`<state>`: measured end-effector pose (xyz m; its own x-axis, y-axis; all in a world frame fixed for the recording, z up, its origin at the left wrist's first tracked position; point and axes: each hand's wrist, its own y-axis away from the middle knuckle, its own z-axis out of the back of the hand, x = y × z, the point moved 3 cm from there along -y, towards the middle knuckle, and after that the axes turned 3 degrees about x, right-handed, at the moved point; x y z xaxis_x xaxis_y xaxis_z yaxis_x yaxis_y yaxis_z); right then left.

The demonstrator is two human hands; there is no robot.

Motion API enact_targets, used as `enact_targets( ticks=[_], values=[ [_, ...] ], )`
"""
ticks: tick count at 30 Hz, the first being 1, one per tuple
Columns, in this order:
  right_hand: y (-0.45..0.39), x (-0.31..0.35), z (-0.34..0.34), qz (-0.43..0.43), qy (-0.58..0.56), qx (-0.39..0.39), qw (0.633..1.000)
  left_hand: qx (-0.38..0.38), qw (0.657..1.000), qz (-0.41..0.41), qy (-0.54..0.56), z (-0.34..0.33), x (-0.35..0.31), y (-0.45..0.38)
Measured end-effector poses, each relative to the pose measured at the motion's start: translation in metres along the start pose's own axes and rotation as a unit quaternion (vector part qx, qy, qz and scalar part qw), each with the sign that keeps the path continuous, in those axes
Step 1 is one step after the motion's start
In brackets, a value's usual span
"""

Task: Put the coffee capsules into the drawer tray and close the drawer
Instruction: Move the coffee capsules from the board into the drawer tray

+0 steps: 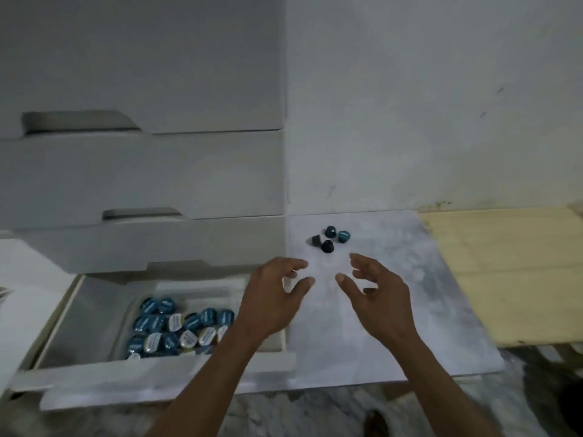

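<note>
- Left hand (277,298) and right hand (375,298) spread wide, both empty, hovering side by side over the pale surface (410,310).
- Four loose capsules (329,239) clustered just ahead, between the fingertips, about equally near both.
- Off to the left, open drawer (63,323), tray (202,285) already loaded with capsules.

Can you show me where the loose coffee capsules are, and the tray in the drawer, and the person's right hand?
loose coffee capsules (328,246): head view, on the nearest dark capsule of the floor cluster.
tray (192,287): head view, on its bare white back rim.
right hand (377,294): head view, on the back of the hand.
</note>
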<state>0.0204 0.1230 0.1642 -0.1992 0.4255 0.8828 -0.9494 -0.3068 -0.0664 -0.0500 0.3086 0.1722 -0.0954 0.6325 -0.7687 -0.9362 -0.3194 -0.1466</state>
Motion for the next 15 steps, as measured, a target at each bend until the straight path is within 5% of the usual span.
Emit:
enact_targets(
  ticks=[8,15],
  values=[
    [-0.107,-0.097,0.09,-0.025,0.03,0.019,0.999,0.002,0.996,0.082,-0.021,-0.136,-0.03,-0.081],
    [-0.181,-0.16,0.051,-0.029,0.063,0.116,0.991,-0.018,0.974,0.207,-0.09,-0.195,0.035,-0.144]
  ],
)
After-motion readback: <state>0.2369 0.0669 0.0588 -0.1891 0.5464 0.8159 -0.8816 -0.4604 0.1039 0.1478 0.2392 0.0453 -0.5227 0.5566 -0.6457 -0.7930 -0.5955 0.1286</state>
